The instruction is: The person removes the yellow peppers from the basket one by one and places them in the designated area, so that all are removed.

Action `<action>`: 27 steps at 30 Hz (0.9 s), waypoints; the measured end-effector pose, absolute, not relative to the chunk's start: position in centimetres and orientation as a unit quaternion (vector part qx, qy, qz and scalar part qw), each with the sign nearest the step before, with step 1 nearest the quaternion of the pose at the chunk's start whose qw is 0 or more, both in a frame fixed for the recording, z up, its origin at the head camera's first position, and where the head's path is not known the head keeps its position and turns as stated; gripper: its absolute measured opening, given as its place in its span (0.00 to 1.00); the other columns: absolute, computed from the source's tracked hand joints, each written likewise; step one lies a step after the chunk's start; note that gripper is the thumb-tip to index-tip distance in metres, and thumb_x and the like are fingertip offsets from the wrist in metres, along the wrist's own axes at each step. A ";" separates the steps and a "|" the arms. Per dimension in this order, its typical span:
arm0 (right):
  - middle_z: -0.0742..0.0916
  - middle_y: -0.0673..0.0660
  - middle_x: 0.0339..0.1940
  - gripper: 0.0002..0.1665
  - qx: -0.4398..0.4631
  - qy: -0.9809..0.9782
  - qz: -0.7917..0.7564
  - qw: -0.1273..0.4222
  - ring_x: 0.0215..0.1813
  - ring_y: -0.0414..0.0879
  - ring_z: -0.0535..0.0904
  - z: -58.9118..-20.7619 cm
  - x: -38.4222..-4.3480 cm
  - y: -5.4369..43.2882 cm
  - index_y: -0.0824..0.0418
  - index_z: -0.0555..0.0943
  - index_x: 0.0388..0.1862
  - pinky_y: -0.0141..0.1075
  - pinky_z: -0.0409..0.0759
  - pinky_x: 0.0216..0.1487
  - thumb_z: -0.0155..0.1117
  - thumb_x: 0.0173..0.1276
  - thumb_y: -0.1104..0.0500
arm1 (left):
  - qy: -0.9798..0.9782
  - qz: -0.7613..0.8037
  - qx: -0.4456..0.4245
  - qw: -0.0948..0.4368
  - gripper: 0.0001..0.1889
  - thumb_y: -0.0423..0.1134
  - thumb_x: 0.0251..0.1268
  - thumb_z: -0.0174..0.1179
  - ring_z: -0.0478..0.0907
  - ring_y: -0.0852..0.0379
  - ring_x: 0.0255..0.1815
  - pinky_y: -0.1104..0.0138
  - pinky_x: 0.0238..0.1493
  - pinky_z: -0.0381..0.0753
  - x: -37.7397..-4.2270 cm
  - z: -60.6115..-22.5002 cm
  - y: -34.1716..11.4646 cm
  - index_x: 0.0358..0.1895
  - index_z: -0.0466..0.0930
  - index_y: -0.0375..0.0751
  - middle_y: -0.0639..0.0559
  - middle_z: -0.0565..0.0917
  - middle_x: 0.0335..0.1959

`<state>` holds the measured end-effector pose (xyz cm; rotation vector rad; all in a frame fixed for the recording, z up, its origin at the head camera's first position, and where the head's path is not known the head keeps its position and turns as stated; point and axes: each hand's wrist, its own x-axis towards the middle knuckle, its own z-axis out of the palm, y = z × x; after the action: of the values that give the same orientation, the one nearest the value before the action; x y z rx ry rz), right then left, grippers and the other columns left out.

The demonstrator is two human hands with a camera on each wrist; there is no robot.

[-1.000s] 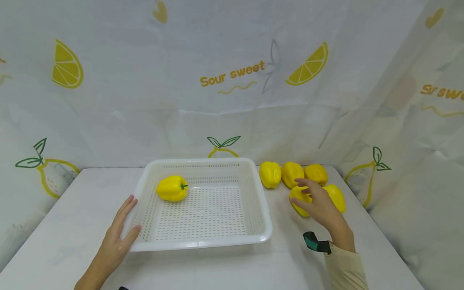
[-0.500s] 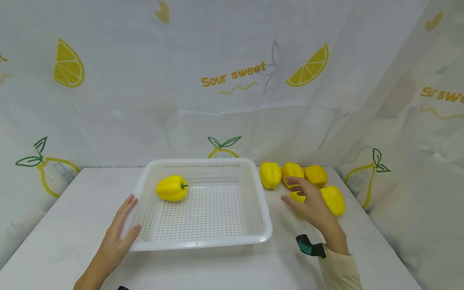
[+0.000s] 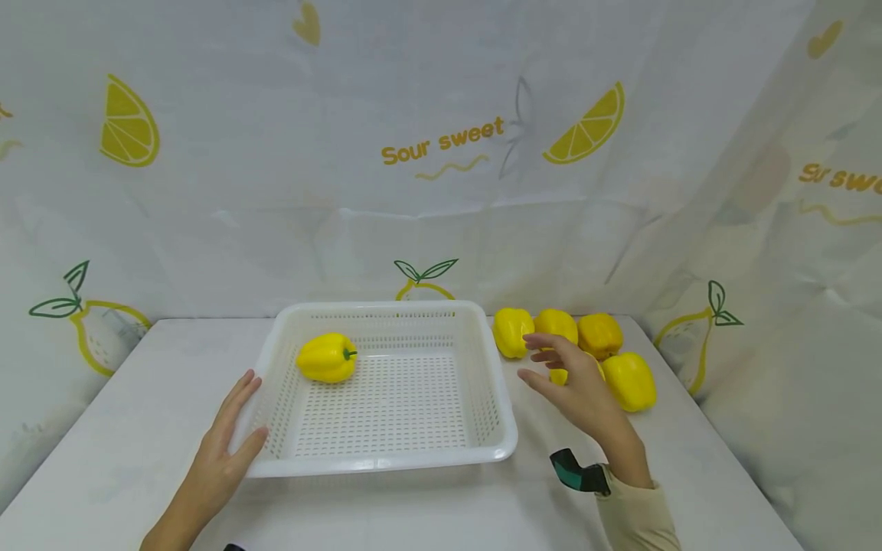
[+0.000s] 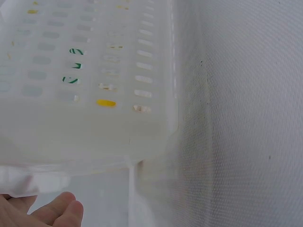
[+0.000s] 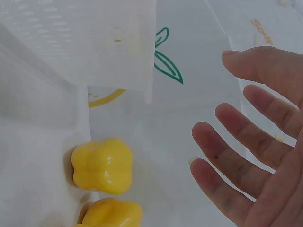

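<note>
A white perforated plastic basket stands on the table with one yellow bell pepper lying in its back left part, green stem to the right. My left hand rests against the basket's left rim, fingers fairly straight and thumb over the edge; some fingertips show below the rim in the left wrist view. Right of the basket, my right hand hovers with spread, slightly bent fingers and holds nothing. It partly covers a bell pepper in the front of a group.
Other yellow bell peppers stand right of the basket: one beside its back corner, one behind my fingers, and two farther right, at the back and in front. A printed white sheet hangs behind the table.
My right hand has moved left across the front of the peppers toward the basket, with nothing in it. The left hand and basket have stayed in place.
</note>
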<state>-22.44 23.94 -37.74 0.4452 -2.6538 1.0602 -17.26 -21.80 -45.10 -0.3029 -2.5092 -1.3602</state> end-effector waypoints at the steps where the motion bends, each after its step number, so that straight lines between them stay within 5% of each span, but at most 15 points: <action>1: 0.84 0.62 0.56 0.28 0.156 -0.909 0.365 0.126 0.55 0.56 0.82 -37.7 -22.4 23.8 0.63 0.74 0.62 0.53 0.82 0.57 0.70 0.65 0.59 | -0.867 -0.469 -0.103 0.134 0.35 0.28 0.69 0.52 0.38 0.81 0.76 0.95 0.62 0.38 -17.3 -45.1 -21.8 0.78 0.52 0.39 0.38 0.48 0.81; 5: 0.84 0.62 0.57 0.28 0.167 -0.904 0.372 0.130 0.54 0.56 0.82 -37.5 -22.4 23.3 0.64 0.75 0.62 0.54 0.82 0.57 0.71 0.65 0.60 | -0.871 -0.463 -0.097 0.132 0.35 0.29 0.69 0.52 0.39 0.72 0.80 0.95 0.62 0.37 -17.3 -45.1 -21.8 0.78 0.52 0.39 0.39 0.48 0.81; 27: 0.83 0.59 0.59 0.29 0.209 -0.898 0.380 0.078 0.55 0.55 0.82 -35.1 -25.2 19.3 0.60 0.74 0.63 0.51 0.81 0.59 0.70 0.65 0.57 | -0.865 -0.468 -0.108 0.144 0.36 0.27 0.67 0.53 0.40 0.86 0.73 0.94 0.64 0.39 -17.2 -45.0 -21.7 0.78 0.53 0.39 0.38 0.49 0.81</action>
<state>-25.15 19.27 -35.13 0.6255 -2.6882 1.1391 -17.23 -21.67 -45.04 -0.3101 -2.4943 -1.3501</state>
